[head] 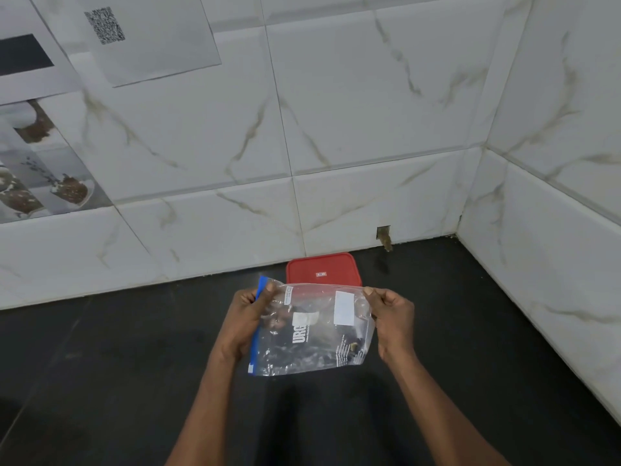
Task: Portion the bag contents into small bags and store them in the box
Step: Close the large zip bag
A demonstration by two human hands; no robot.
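Observation:
I hold a clear plastic zip bag [312, 334] up over the dark counter, its mouth edge at the top. A blue strip runs down its left side and a white label sits near its upper right. My left hand [248, 317] pinches the top left corner. My right hand [391, 314] pinches the top right corner. Through the plastic shows a dark packet with white lettering. Behind the bag, a box with a red lid [322, 269] sits against the wall, its lower part hidden by the bag.
The black counter [117, 364] runs into a corner of white marble-look tiled walls [353, 129] at the back and right. A small notch [383, 235] is cut in the wall base. A paper with a printed code [105, 25] hangs at upper left.

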